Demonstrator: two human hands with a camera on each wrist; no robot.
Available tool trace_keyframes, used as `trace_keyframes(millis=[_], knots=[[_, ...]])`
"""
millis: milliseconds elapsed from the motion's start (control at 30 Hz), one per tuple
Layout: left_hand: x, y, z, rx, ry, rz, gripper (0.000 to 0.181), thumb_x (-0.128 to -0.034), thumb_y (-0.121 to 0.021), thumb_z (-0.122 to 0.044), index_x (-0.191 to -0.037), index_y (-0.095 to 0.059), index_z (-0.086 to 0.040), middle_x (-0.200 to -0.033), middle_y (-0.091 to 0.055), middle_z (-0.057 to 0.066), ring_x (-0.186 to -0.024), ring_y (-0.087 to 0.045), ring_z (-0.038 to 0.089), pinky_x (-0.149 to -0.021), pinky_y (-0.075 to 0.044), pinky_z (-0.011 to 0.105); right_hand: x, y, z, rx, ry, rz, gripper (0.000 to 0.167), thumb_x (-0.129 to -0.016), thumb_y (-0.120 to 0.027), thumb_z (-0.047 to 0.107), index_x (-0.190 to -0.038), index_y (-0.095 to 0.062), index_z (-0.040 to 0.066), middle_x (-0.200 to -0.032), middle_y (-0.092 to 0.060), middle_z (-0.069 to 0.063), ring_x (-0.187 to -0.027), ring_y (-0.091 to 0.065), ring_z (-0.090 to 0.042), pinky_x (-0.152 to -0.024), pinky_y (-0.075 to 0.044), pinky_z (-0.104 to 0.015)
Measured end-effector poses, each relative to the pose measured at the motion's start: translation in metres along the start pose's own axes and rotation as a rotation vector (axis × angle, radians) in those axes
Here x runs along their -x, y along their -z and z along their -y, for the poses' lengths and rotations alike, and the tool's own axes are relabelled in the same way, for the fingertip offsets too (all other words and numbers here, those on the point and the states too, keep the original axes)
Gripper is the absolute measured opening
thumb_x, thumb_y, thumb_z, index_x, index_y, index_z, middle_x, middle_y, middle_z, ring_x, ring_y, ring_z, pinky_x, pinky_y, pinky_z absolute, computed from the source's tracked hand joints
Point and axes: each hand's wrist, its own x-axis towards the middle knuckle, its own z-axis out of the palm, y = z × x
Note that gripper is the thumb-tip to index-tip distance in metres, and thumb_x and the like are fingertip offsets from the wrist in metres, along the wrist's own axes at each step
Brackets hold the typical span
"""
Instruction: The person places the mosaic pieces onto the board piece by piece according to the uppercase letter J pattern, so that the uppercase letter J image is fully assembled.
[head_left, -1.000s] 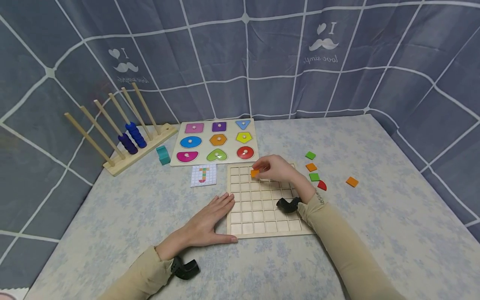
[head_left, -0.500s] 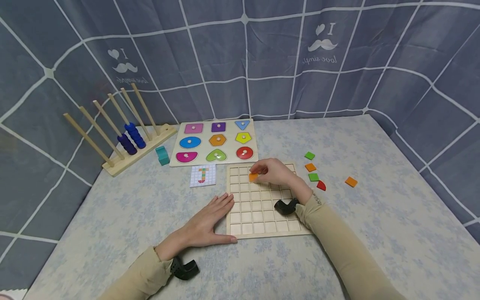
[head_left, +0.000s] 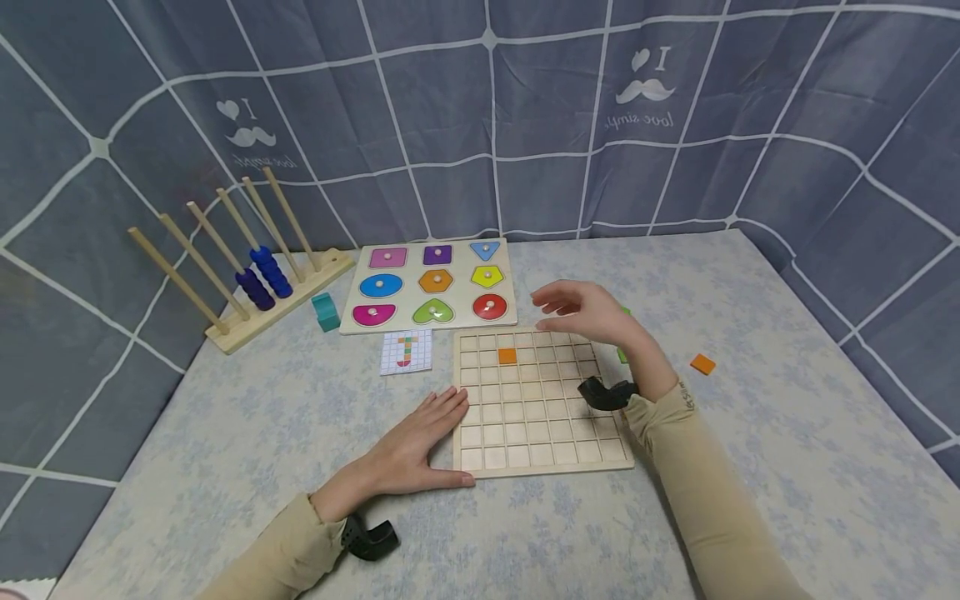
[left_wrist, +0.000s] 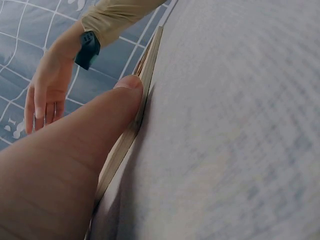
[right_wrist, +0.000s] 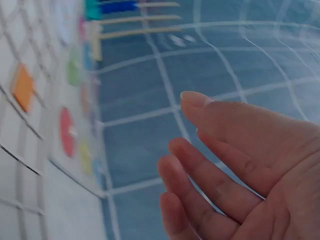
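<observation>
Patterned tabletop [head_left: 810,467], square orange tile [head_left: 507,357]

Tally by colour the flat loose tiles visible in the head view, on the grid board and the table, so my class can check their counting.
Orange tiles: 2, one on the grid board, one on the table
Green tiles: 2, both partly hidden by the right hand and its wrist
Total: 4 visible; others could be hidden there
</observation>
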Motion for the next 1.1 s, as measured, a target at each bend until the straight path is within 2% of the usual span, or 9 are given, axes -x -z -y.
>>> trace_keyframes(millis=[233,433,733,967,1100], knots=[[0.0,0.0,0.0,-0.006,0.0,0.0,0.1,-0.0786,-0.06,-0.066,-0.147,-0.025,-0.001,-0.155,-0.018,0.007,-0.143,-0.011,0.019,-0.117,-0.009,0.036,0.019,0.033,-0.007,-0.109,-0.029,-0.095,0.045,-0.086,-0.07,0.018,-0.127,-0.056,0.003,-0.122,-0.058,-0.014,-0.11,-0.055,-0.027,-0.091,-0.048,-0.036],[0.0,-0.001,0.001,-0.01,-0.007,-0.01,0.1,-0.0786,-0.059,-0.066,-0.147,-0.026,-0.002,-0.155,-0.019,0.007,-0.142,-0.012,0.019,-0.117,-0.01,0.036,0.028,0.047,-0.024,-0.144,-0.074,-0.139,0.044,-0.086,-0.07,0.017,-0.126,-0.058,0.005,-0.121,-0.06,-0.013,-0.108,-0.057,-0.023,-0.086,-0.051,-0.027],[0.0,-0.001,0.002,-0.009,-0.019,-0.01,0.099,-0.0791,-0.06,-0.065,-0.147,-0.026,-0.001,-0.155,-0.018,0.008,-0.142,-0.012,0.021,-0.117,-0.01,0.037,0.036,0.053,-0.041,-0.178,-0.109,-0.153,0.046,-0.09,-0.066,0.017,-0.13,-0.052,0.0,-0.126,-0.054,-0.021,-0.102,-0.056,-0.008,-0.086,-0.05,-0.026],[0.0,0.0,0.002,-0.008,-0.016,-0.007,0.1,-0.0792,-0.06,-0.065,-0.147,-0.025,-0.001,-0.155,-0.018,0.008,-0.143,-0.011,0.02,-0.117,-0.01,0.037,0.033,0.051,-0.069,-0.173,-0.164,-0.22,0.051,-0.089,-0.067,0.024,-0.13,-0.052,0.0,-0.124,-0.057,-0.015,-0.099,-0.057,-0.005,-0.091,-0.047,-0.028],[0.0,0.0,0.001,-0.009,-0.015,-0.004,0.1,-0.0792,-0.06,-0.065,-0.147,-0.025,-0.001,-0.155,-0.018,0.008,-0.143,-0.011,0.021,-0.117,-0.01,0.037,0.033,0.049,-0.079,-0.165,-0.195,-0.26,0.053,-0.089,-0.067,0.023,-0.132,-0.05,-0.002,-0.125,-0.056,-0.017,-0.096,-0.056,-0.001,-0.088,-0.047,-0.023]])
